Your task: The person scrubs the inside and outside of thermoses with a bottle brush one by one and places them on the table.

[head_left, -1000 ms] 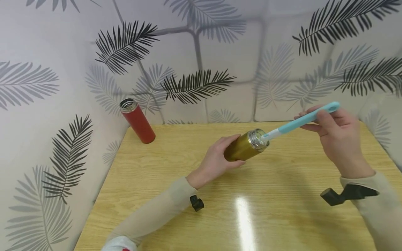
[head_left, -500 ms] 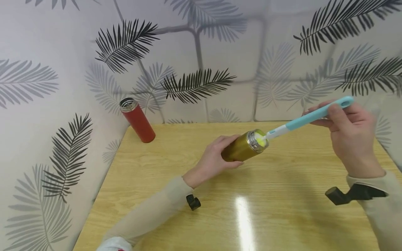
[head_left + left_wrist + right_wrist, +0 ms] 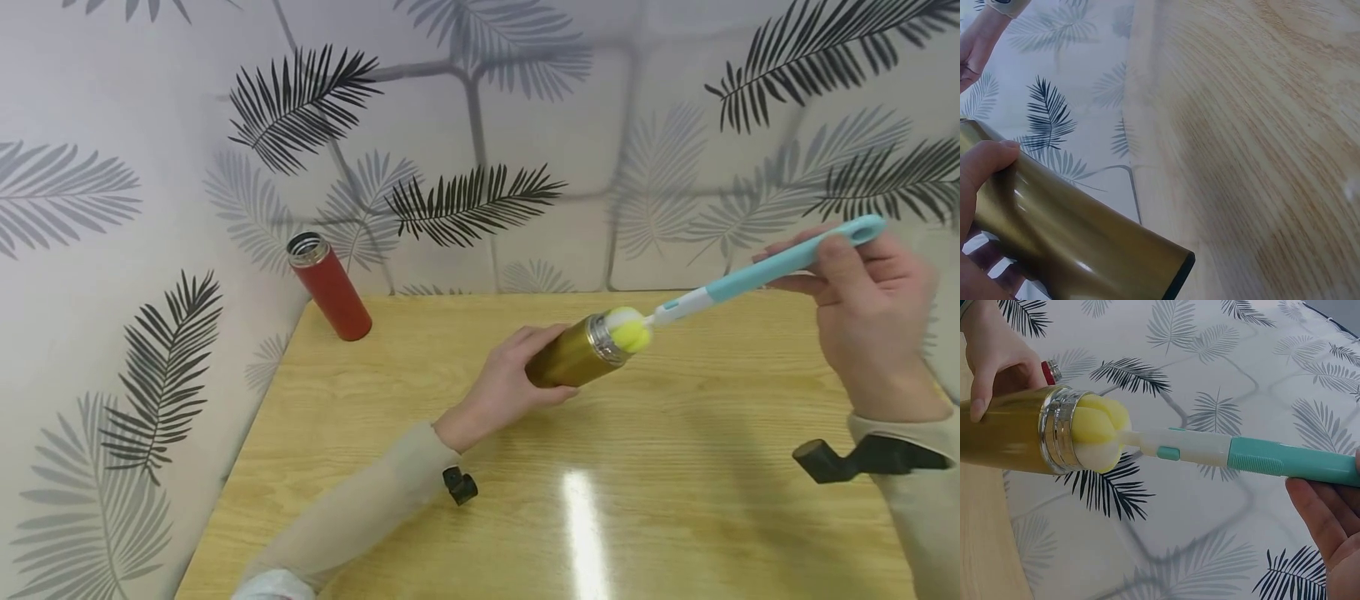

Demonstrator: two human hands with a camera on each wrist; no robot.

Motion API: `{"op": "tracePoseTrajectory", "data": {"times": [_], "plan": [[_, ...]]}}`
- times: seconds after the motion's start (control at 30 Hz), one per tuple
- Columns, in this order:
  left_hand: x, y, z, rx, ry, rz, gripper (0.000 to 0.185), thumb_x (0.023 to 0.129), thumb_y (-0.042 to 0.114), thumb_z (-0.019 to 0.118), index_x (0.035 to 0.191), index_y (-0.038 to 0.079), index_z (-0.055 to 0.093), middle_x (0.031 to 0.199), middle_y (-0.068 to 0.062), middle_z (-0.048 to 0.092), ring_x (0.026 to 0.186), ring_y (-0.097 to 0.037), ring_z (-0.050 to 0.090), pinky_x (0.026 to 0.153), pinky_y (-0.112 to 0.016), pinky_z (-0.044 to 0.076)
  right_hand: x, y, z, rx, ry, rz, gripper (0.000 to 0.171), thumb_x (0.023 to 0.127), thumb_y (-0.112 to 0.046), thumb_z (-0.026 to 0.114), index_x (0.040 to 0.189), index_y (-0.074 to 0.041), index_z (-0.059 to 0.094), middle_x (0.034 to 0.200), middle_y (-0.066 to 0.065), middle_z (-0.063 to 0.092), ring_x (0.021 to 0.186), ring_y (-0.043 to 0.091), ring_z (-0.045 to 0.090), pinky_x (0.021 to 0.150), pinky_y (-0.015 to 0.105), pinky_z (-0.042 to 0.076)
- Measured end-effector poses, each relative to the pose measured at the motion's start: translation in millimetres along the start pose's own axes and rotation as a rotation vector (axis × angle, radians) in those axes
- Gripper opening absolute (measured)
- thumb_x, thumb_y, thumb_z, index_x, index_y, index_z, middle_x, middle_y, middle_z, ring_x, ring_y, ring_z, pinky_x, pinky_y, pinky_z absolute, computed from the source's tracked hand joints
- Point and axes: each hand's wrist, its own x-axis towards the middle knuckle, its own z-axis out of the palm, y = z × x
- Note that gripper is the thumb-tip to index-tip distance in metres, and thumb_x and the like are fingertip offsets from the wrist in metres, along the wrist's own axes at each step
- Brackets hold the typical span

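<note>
My left hand [image 3: 513, 371] grips a gold thermos bottle [image 3: 568, 357] round its body, tilted with its steel mouth to the right. In the left wrist view the bottle's dark-rimmed base [image 3: 1180, 275] points down over the table. My right hand [image 3: 873, 308] pinches the turquoise handle of a bottle brush [image 3: 780, 265] between thumb and fingers. The yellow and white sponge head [image 3: 1099, 432] bulges out of the bottle mouth, part of it still hidden inside. A white neck joins the sponge to the handle.
An uncapped red thermos bottle [image 3: 330, 287] stands at the table's back left corner. The wooden table [image 3: 420, 333] meets a wall covering [image 3: 540, 108] with a feather-leaf print at its back and left. Each sleeve carries a black camera mount [image 3: 459, 485].
My right hand has moved right and slightly up, drawing the brush outward; its sponge head now shows at the bottle mouth. The left hand and bottle have shifted slightly left.
</note>
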Motion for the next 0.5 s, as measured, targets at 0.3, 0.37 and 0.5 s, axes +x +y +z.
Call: {"op": "tracePoseTrajectory", "data": {"times": [0.3, 0.37, 0.5], "plan": [[-0.4, 3.5, -1.8, 0.005, 0.002, 0.014, 0.078, 0.081, 0.023, 0.093, 0.149, 0.015, 0.056, 0.133, -0.009, 0.064, 0.115, -0.023, 0.063, 0.095, -0.037, 0.054, -0.3, -3.6, -3.5, -0.039, 0.139, -0.051, 0.024, 0.101, 0.005, 0.061, 0.107, 0.028, 0.058, 0.093, 0.027, 0.073, 0.085, 0.033, 0.076, 0.071, 0.034, 0.062], [-1.7, 3.7, -2.1, 0.003, -0.007, 0.001, 0.078, 0.081, 0.022, 0.092, 0.150, 0.014, 0.056, 0.134, -0.009, 0.063, 0.116, -0.023, 0.063, 0.095, -0.037, 0.054, -0.8, -4.3, -5.6, -0.027, 0.154, -0.052, 0.023, 0.102, 0.006, 0.060, 0.106, 0.028, 0.058, 0.092, 0.028, 0.073, 0.085, 0.034, 0.076, 0.070, 0.034, 0.062], [-2.2, 4.1, -3.8, 0.000, -0.013, -0.016, 0.078, 0.082, 0.023, 0.091, 0.151, 0.015, 0.054, 0.135, -0.008, 0.062, 0.117, -0.024, 0.062, 0.096, -0.038, 0.053, -1.3, -5.7, -9.3, -0.011, 0.156, -0.051, 0.023, 0.103, 0.006, 0.057, 0.106, 0.029, 0.056, 0.091, 0.027, 0.071, 0.086, 0.034, 0.076, 0.070, 0.035, 0.063]]}}
